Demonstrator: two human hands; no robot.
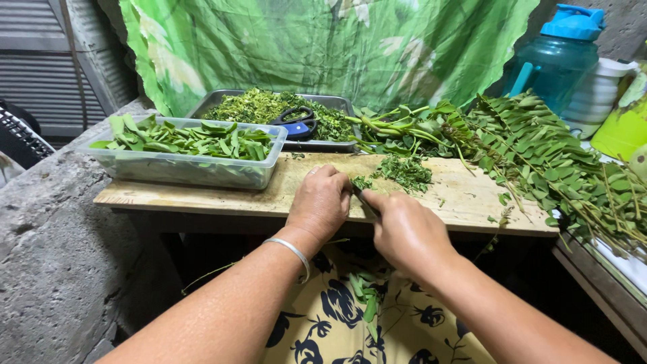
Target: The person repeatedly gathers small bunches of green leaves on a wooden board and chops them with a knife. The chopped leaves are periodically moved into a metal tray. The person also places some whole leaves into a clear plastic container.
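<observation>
My left hand [322,202] rests on the wooden board [465,199], fingers curled over a small bunch of green leaves [362,182]. Close beside it, my right hand [404,229] is closed around a knife [366,202], whose dark blade meets the bunch. Just beyond my hands a pile of chopped leaves [406,172] lies on the board. A silver bangle [291,251] sits on my left wrist. Loose leaves [366,296] lie on my flowered lap.
A clear plastic tub [185,168] of whole leaves stands at the board's left. Behind it a metal tray [317,143] holds chopped greens and blue-handled scissors [298,124]. Leafy stems [539,155] are heaped at right. A blue jug [558,57] stands behind, a concrete ledge [47,222] at left.
</observation>
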